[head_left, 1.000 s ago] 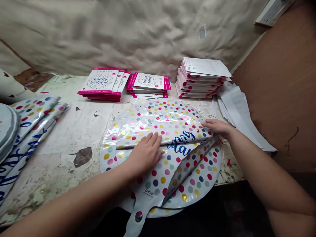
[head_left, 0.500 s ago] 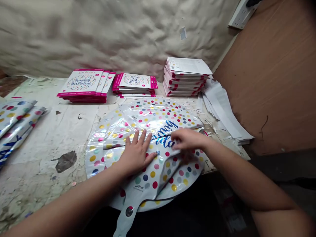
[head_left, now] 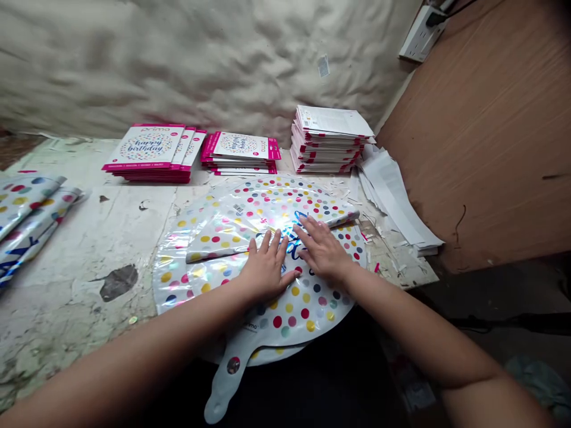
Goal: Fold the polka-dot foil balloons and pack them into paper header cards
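Note:
A flat, round foil balloon (head_left: pixel 285 324) with coloured dots and blue lettering lies in front of me, its far part folded over towards me. Its pale tail (head_left: pixel 222 386) points down past the table edge. Another dotted balloon (head_left: pixel 166 291) shows beneath it at the left and below. My left hand (head_left: pixel 267 267) rests flat on the top balloon, fingers spread. Close to its right, my right hand (head_left: pixel 325 249) lies on the same balloon with fingers stretched out over the lettering. Both palms cover part of the print.
Folded dotted balloons (head_left: pixel 33 229) lie at the left. Along the back stand pink-edged birthday packets (head_left: pixel 147 151), a smaller packet stack (head_left: pixel 241 148) and a tall stack of white packets (head_left: pixel 332 137). White paper sheets (head_left: pixel 397 199) hang near the right edge. A power socket (head_left: pixel 422 35) is above.
My right hand has gone from bent fingers at the balloon's fold to lying outstretched on it. My left hand has slid slightly right. The balloon's right side now looks flatter.

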`<state>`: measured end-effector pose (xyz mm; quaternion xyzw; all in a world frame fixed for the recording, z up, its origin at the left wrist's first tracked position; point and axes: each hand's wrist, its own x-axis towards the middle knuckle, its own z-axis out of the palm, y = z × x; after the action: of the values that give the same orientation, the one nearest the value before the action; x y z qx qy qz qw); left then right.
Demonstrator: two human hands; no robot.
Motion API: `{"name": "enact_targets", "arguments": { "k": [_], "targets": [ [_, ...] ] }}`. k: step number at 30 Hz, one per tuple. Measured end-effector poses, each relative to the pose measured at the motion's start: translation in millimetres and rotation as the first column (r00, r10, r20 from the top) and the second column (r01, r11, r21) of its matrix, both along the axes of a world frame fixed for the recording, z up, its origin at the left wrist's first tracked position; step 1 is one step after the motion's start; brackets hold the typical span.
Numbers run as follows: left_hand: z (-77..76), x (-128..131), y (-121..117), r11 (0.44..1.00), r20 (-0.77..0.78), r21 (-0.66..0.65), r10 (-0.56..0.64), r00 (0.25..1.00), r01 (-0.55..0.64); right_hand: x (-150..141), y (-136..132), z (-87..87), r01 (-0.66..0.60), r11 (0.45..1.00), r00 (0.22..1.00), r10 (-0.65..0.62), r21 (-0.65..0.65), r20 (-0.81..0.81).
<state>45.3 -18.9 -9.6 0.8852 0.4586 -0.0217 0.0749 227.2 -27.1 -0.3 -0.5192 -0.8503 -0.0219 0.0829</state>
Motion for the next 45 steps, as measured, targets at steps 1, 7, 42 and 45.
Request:
{"name": "enact_targets", "arguments": {
  "k": [1,7,42,45],
  "targets": [
    [-2.0,-1,0,1.0,0.009,0.011,0.001,1.0,-0.001,-6,4,-4.0,-0.024,0.998,1.0,0.024,-0.049,-0.013],
    [-2.7,-5,1,1.0,0.049,-0.011,-0.018,0.999,0.019,49,5,-10.8,0.553,0.804,0.832,-0.548,-0.219,0.089],
    [-7.4,-5,-2,0.996,0.24,-0.094,0.029,0.97,-0.006,-47,63,32.9,0.406,0.724,-0.101,-0.571,-0.557,-0.815],
    [-5.2,-6,-5,0.984,0.344,-0.111,0.168,0.924,-0.137,-109,54,28.5,0.25,0.91,0.54,-0.415,-0.332,-0.732]
  ]
}}
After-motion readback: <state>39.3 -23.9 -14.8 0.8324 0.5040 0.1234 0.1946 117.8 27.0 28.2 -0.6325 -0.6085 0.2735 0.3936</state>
